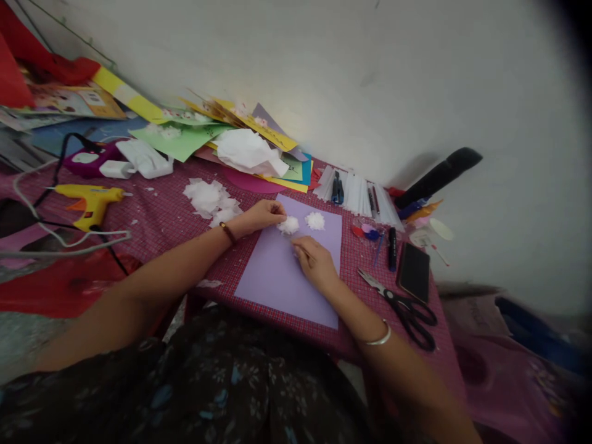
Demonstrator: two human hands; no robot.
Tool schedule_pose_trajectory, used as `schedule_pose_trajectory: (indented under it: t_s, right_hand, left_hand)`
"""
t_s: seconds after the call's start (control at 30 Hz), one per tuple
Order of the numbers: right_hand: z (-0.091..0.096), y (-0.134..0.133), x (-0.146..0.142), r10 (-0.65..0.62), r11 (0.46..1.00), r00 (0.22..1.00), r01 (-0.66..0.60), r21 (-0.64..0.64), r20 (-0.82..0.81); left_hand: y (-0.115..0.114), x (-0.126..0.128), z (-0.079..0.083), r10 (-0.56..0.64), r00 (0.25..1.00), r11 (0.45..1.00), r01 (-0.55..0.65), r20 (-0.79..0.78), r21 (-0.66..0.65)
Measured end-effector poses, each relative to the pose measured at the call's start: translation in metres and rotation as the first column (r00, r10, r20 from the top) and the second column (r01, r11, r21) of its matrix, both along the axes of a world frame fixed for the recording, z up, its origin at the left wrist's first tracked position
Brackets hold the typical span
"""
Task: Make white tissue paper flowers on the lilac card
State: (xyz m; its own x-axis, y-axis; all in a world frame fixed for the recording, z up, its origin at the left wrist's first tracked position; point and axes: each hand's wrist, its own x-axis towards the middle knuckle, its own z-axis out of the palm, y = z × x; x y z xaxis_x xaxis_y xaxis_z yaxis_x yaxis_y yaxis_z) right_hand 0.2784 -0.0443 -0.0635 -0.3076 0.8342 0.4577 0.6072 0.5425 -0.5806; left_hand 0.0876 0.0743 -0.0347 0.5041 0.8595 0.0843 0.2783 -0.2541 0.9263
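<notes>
1. White tuft (289, 226) lies on a purple sheet (282, 277), by the left hand's (259, 217) fingertips, just beyond the right hand (318, 264).
2. Left fingertips are narrowed; I cannot tell whether they grip it.
3. Right fingers curl, narrowed too; anything between them is unclear.
4. Scissors (390, 295) lie right of the right hand.

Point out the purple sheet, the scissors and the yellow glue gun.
Purple sheet (283, 271), head view: bare middle.
Scissors (391, 296), head view: near the pivot.
Yellow glue gun (91, 200), head view: body.
</notes>
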Motion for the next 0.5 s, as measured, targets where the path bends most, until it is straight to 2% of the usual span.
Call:
schedule_pose_trajectory:
  t_s: [0.13, 0.23, 0.33, 0.5]
  right_hand:
    - [0.003, -0.001, -0.003, -0.027, 0.999, 0.939, 0.010, 0.050, 0.344]
    - [0.005, 0.000, -0.006, -0.062, 0.997, 0.860, 0.036, 0.061, 0.507]
    - [0.007, 0.001, -0.009, -0.080, 0.997, 0.813, 0.056, 0.059, 0.577]
    - [0.011, 0.001, -0.013, -0.074, 0.997, 0.781, 0.080, 0.017, 0.620]
  left_hand:
    - [-0.001, -0.003, 0.002, 0.036, 0.999, 0.998, -0.034, 0.036, -0.054]
    - [-0.003, -0.005, 0.003, 0.047, 0.998, 0.997, -0.044, 0.034, -0.069]
    - [-0.004, -0.004, 0.001, 0.057, 0.998, 0.996, -0.055, 0.020, -0.074]
    - [0.000, 0.000, -0.004, 0.076, 0.997, 0.995, -0.076, -0.008, -0.067]
